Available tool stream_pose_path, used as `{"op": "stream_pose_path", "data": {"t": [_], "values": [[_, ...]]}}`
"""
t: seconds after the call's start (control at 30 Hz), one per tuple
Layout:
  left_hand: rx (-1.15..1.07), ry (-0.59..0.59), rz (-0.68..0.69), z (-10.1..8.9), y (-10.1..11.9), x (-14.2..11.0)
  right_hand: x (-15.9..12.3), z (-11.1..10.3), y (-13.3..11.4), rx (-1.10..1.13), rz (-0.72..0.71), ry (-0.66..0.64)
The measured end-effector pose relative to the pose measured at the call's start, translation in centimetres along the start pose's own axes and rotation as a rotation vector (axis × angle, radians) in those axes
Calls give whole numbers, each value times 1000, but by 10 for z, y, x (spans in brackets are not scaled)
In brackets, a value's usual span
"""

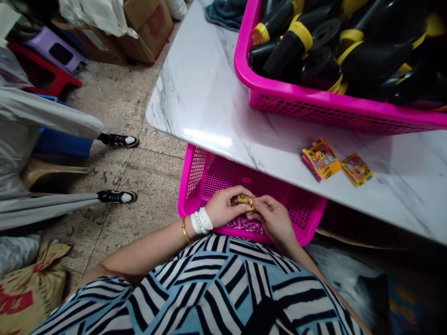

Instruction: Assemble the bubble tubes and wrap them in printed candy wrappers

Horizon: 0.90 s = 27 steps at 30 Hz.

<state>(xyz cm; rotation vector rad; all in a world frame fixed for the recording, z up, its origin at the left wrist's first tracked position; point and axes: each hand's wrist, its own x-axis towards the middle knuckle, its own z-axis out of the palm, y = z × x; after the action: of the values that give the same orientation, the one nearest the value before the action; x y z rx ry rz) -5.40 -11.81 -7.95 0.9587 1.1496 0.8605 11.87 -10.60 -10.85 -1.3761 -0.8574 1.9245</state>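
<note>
Nearest the camera, a blue garment with black-and-white striped blocks covers the wearer's front; beyond it, in the head view, both hands meet over the lower pink basket, which sits partly beneath the edge of the marbled table. The small printed piece lies directly between the two sets of fingertips, above the basket's interior; its long axis runs roughly from left to right, dipping slightly toward the right. Neither hand is clearly nearer, since both touch it: the left hand holds the left part between thumb and fingers, and the right hand pinches the right end, its fingers drawn close together. The piece is mostly yellow with small multicoloured print and a pale, shiny spot toward the right; whether it is folded or rolled cannot be told. On the table, a stack of printed packets lies just beside a smaller stack, both near the upper pink basket of black-and-yellow cylindrical parts.
</note>
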Motion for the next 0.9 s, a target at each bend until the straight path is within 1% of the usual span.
{"op": "stream_pose_path", "data": {"t": [0.1, 0.17, 0.23, 0.3, 0.37, 0.4, 0.47, 0.57, 0.63, 0.67, 0.77, 0.83, 0.9], "values": [[-6, 61, -55, -2, 3, 1, -3, 2, -2, 9, -86, 42], [35, 95, -94, -4, 4, 1, -6, 3, -2, 17, -136, 71], [145, 89, -91, -5, 3, 0, -6, 2, -2, 39, -81, 59], [310, 106, -21, -4, 2, -1, -3, 0, 0, 76, 29, 19], [454, 132, 57, -1, 4, -1, 0, -3, 0, 115, 105, -29], [495, 125, 70, 1, 5, -1, 2, -4, -1, 132, 123, -50], [508, 86, 22, 3, 6, 0, 3, -5, -5, 160, 154, -93], [372, 58, -125, 3, 6, 2, 1, -7, -11, 208, 162, -152], [220, 29, -196, 0, 4, 3, -1, -8, -13, 235, 157, -190], [130, -9, -219, -2, 3, 3, -1, -9, -14, 241, 152, -202], [-167, -137, -263, -5, 2, 3, -2, -10, -12, 258, 101, -162], [-308, -163, -294, -5, 2, 1, -4, -10, -11, 280, 51, -119], [-357, -146, -339, -4, 2, 0, -6, -9, -12, 271, 34, -131]]}}
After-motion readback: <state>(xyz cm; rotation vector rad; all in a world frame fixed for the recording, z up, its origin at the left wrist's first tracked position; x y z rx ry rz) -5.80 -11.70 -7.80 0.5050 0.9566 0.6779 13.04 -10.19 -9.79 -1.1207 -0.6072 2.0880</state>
